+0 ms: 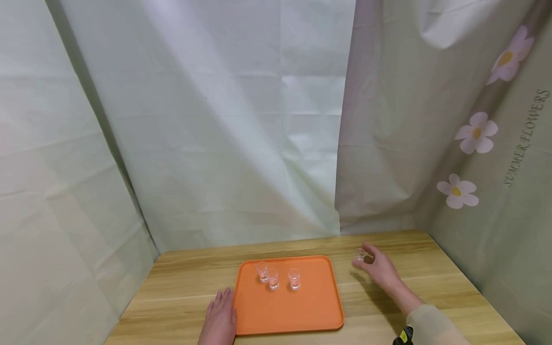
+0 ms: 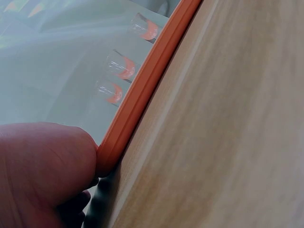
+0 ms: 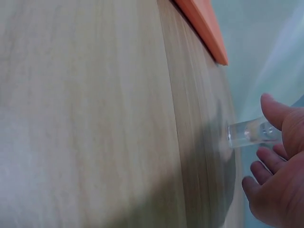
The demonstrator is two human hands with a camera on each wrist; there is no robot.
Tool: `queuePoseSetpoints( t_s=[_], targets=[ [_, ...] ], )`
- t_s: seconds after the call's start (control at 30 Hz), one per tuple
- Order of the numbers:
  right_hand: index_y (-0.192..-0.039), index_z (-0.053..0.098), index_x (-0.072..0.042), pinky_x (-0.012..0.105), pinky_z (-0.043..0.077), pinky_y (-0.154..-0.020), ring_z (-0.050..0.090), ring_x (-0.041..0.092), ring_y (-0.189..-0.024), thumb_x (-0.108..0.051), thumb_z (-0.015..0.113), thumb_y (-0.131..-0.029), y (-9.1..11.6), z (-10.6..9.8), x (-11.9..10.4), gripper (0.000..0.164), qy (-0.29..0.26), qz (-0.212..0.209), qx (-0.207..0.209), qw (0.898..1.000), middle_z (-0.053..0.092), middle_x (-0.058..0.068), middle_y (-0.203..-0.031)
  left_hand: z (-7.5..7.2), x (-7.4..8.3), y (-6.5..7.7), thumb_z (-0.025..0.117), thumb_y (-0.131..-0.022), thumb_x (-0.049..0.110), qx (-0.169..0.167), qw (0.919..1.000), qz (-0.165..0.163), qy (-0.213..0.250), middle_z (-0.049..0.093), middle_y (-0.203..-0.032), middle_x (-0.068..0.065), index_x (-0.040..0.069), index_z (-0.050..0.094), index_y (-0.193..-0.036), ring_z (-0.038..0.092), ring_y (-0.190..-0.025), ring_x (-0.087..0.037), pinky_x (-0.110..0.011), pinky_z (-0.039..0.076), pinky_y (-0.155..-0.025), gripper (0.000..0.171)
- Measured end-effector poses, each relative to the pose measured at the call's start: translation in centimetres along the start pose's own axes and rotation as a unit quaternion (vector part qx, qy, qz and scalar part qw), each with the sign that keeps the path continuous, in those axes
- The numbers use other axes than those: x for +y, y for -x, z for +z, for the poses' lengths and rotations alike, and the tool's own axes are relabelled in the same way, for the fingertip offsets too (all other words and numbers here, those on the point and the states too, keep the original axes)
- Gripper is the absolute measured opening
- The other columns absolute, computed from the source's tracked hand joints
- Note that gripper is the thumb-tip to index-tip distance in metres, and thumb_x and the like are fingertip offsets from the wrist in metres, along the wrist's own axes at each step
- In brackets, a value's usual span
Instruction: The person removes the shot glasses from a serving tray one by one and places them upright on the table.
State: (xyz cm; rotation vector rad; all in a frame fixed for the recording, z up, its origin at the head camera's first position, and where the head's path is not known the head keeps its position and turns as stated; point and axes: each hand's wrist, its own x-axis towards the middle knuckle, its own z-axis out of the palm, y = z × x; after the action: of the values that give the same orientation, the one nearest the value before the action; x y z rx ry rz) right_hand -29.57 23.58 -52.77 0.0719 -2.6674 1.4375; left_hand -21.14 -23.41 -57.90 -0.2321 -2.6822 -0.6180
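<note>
My right hand (image 1: 381, 270) is at a small clear shot glass (image 1: 360, 254) to the right of the orange tray. In the right wrist view the shot glass (image 3: 249, 132) has its base at the tabletop, with my thumb (image 3: 275, 109) on one side and the fingers spread on the other. My left hand (image 1: 220, 316) lies with straight fingers along the left edge of the orange tray (image 1: 286, 314), its thumb side against the rim. Three more clear shot glasses stand upright on the tray: a left one (image 1: 262, 271), a middle one (image 1: 273, 279) and a right one (image 1: 294, 279).
The wood-grain table (image 1: 181, 273) extends around the tray on all sides. Pale hanging sheets (image 1: 241, 143) enclose it at the back and sides, the right one printed with flowers. A dark band (image 1: 404, 336) circles my right wrist.
</note>
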Motion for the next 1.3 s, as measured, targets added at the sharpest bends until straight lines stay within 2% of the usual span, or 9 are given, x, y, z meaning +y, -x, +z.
queuePoseSetpoints(
  t_s=[0.1, 0.2, 0.3, 0.4, 0.7, 0.87, 0.93, 1.13, 1.3],
  targets=[
    [-0.166, 0.036, 0.008, 0.07, 0.037, -0.123, 0.039, 0.057, -0.153, -0.027, 0.08, -0.104, 0.2, -0.1, -0.5, 0.083, 0.018, 0.001, 0.0, 1.0, 0.038, 0.036, -0.168, 0.2, -0.1, 0.0, 0.065, -0.1, -0.002, 0.004, 1.0, -0.005, 0.005, 0.063, -0.144, -0.036, -0.013, 0.063, -0.138, 0.055, -0.136, -0.061, -0.074, 0.04, -0.115, 0.039],
    [-0.167, 0.034, 0.007, 0.071, 0.03, -0.126, 0.032, 0.058, -0.156, -0.031, 0.08, -0.104, 0.5, -0.2, -1.1, 0.087, 0.037, -0.004, 0.004, 0.999, 0.033, 0.036, -0.17, -0.4, 0.2, -0.1, 0.065, -0.101, -0.001, -0.021, 0.9997, -0.009, 0.002, 0.061, -0.146, -0.038, -0.016, 0.061, -0.14, 0.052, -0.139, -0.061, -0.075, 0.039, -0.115, 0.042],
    [-0.168, 0.033, 0.006, 0.071, 0.027, -0.127, 0.03, 0.059, -0.156, -0.03, 0.08, -0.104, 0.7, -0.1, -1.8, 0.088, 0.045, -0.019, 0.01, 0.999, 0.031, 0.036, -0.171, -1.0, 0.8, -0.2, 0.066, -0.102, 0.0, -0.047, 0.9987, -0.018, -0.004, 0.059, -0.148, -0.038, -0.017, 0.06, -0.142, 0.05, -0.143, -0.061, -0.075, 0.038, -0.117, 0.044],
    [-0.168, 0.032, 0.005, 0.072, 0.026, -0.126, 0.031, 0.06, -0.156, -0.032, 0.081, -0.103, 0.9, 0.1, -2.5, 0.09, 0.052, -0.043, 0.015, 0.998, 0.031, 0.037, -0.171, -1.2, 1.0, -0.2, 0.066, -0.101, 0.0, -0.053, 0.9984, -0.021, -0.006, 0.059, -0.148, -0.038, -0.017, 0.06, -0.142, 0.05, -0.142, -0.061, -0.074, 0.038, -0.117, 0.044],
    [-0.168, 0.039, 0.001, 0.073, 0.03, -0.124, 0.035, 0.057, -0.155, -0.029, 0.085, -0.099, 1.6, 1.3, -4.3, 0.088, 0.055, -0.103, 0.034, 0.993, 0.037, 0.033, -0.169, -0.3, 0.3, -0.1, 0.068, -0.1, -0.001, -0.024, 0.9997, -0.005, -0.007, 0.061, -0.146, -0.038, -0.016, 0.062, -0.139, 0.053, -0.139, -0.061, -0.074, 0.041, -0.114, 0.043],
    [-0.166, 0.043, 0.001, 0.07, 0.031, -0.126, 0.037, 0.053, -0.156, -0.025, 0.088, -0.097, 2.1, 2.1, -5.6, 0.086, 0.047, -0.124, 0.033, 0.991, 0.041, 0.031, -0.169, 0.6, -0.5, 0.0, 0.065, -0.101, -0.001, 0.012, 0.9999, 0.01, 0.001, 0.063, -0.143, -0.036, -0.015, 0.063, -0.138, 0.055, -0.137, -0.06, -0.074, 0.042, -0.112, 0.039],
    [-0.166, 0.043, 0.0, 0.069, 0.032, -0.126, 0.037, 0.052, -0.156, -0.025, 0.088, -0.097, 2.3, 2.5, -6.1, 0.086, 0.041, -0.125, 0.026, 0.991, 0.041, 0.03, -0.169, 0.7, -0.6, 0.0, 0.065, -0.101, -0.001, 0.013, 0.9998, 0.011, 0.003, 0.063, -0.143, -0.036, -0.015, 0.063, -0.138, 0.055, -0.137, -0.06, -0.075, 0.041, -0.111, 0.04],
    [-0.168, 0.043, -0.004, 0.07, 0.031, -0.127, 0.033, 0.05, -0.159, -0.025, 0.088, -0.097, 2.9, 3.8, -7.6, 0.086, 0.01, -0.109, -0.013, 0.994, 0.038, 0.026, -0.172, -0.5, 0.1, -0.2, 0.066, -0.101, 0.0, -0.033, 0.9994, -0.006, 0.001, 0.06, -0.147, -0.038, -0.017, 0.06, -0.141, 0.051, -0.141, -0.062, -0.076, 0.039, -0.115, 0.044],
    [-0.169, 0.043, -0.009, 0.069, 0.035, -0.125, 0.037, 0.046, -0.159, -0.031, 0.088, -0.097, 3.1, 5.1, -8.3, 0.088, -0.004, -0.112, -0.043, 0.993, 0.041, 0.021, -0.172, 0.6, -0.5, 0.1, 0.067, -0.099, -0.001, 0.016, 0.9997, 0.016, -0.009, 0.064, -0.142, -0.036, -0.014, 0.063, -0.138, 0.056, -0.134, -0.06, -0.072, 0.043, -0.112, 0.041]
  ],
)
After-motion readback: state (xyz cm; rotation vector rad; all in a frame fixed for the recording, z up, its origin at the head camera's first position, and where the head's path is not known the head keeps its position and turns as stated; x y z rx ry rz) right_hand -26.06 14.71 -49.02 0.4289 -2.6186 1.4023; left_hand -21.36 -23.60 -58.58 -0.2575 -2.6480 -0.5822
